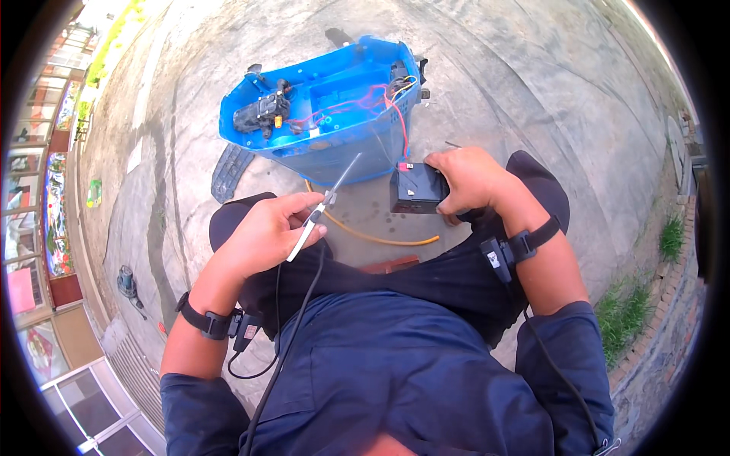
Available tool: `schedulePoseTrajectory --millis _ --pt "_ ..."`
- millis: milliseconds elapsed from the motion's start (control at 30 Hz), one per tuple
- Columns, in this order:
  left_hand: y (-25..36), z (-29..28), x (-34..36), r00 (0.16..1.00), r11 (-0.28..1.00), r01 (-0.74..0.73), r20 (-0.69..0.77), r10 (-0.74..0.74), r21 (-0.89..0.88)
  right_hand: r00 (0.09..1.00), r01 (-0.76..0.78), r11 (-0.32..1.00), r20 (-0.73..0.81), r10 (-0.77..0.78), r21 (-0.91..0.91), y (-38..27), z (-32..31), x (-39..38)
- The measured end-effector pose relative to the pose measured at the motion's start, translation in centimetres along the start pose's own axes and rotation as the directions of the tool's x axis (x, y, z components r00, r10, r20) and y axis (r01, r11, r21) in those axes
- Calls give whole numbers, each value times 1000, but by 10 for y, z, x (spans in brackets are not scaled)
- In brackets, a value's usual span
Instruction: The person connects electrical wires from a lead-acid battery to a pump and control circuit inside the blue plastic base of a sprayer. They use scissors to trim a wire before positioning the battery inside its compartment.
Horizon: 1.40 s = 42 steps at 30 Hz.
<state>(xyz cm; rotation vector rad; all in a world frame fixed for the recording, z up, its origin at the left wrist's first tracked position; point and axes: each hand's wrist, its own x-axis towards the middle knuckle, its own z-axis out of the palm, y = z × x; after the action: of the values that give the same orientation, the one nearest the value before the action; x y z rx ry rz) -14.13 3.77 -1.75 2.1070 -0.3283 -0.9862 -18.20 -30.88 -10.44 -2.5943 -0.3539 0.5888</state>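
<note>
My left hand (277, 226) is closed around a slim white-handled tool (335, 194). Its long, narrow grey end points up and away toward the blue tank; I cannot tell whether that end is a blade or a shaft. My right hand (473, 182) grips the right side of a black box-shaped battery (417, 188), between my knees and the tank. A red wire (404, 133) runs from the battery's red terminal up into the open blue tank housing (342, 156). Inside that housing sit a black pump (262, 112) and loose red and yellow wires.
A yellow hose (380, 239) curves over the concrete below the housing. Beside the housing, at its left, lies a black ribbed piece (230, 173). Something reddish (389, 265) shows between my legs. Black cables from my wrist straps hang over my lap.
</note>
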Motion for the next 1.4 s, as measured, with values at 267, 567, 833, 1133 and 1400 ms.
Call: schedulePoseTrajectory --millis 267,567,833,1133,1400 --pt "29 -25 27 993 925 -118 30 115 360 1000 17 1000 -25 -18 -18 3 2 -1" --pt "25 -38 43 994 992 -87 72 81 87 1000 -2 1000 8 2 5 -1 -2 -1" --pt "37 -46 38 970 967 -244 -39 242 -68 1000 -1 1000 -11 1 2 0 0 -2" --pt "15 -31 48 987 888 -152 21 158 434 1000 9 1000 0 -9 5 -2 -3 0" --pt "0 6 66 949 744 -281 62 308 606 1000 -6 1000 24 6 -9 -4 -4 -1"
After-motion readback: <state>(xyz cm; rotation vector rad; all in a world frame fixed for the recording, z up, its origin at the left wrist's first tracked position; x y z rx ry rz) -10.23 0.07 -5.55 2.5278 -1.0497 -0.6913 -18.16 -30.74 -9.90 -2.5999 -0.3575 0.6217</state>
